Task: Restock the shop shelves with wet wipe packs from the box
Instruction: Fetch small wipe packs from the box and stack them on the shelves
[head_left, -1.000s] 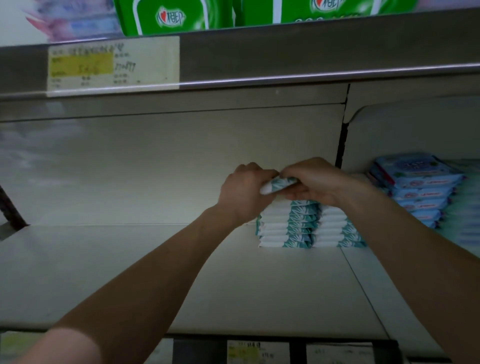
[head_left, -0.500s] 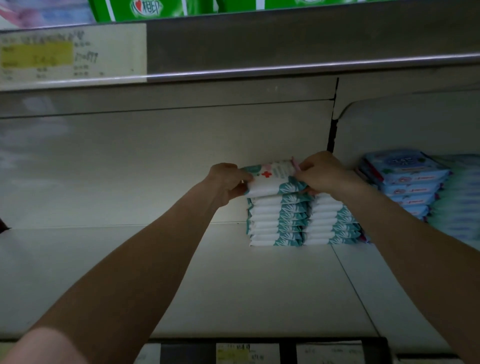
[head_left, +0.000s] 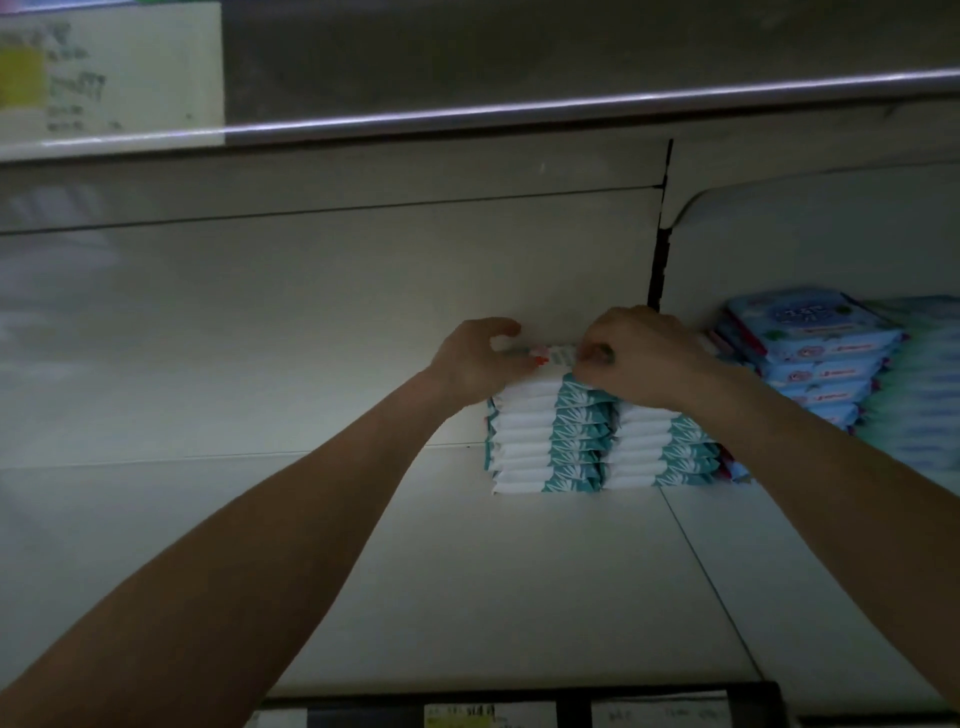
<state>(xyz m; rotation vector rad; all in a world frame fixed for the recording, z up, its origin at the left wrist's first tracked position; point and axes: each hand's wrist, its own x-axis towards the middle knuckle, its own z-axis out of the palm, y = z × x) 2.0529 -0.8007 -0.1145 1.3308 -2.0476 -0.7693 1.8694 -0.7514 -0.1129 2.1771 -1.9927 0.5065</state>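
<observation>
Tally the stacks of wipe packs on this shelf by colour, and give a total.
Teal-and-white soft-pack wipe stacks: 2, left and right
Blue soft-pack wipe stacks: 1
Total: 3, leaving out the pale blur at far right, which is too unclear to count.

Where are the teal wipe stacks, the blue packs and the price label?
teal wipe stacks (head_left: 540, 447), head view, front of left stack
blue packs (head_left: 810, 317), head view, top pack's face
price label (head_left: 119, 73), head view, its white middle
</observation>
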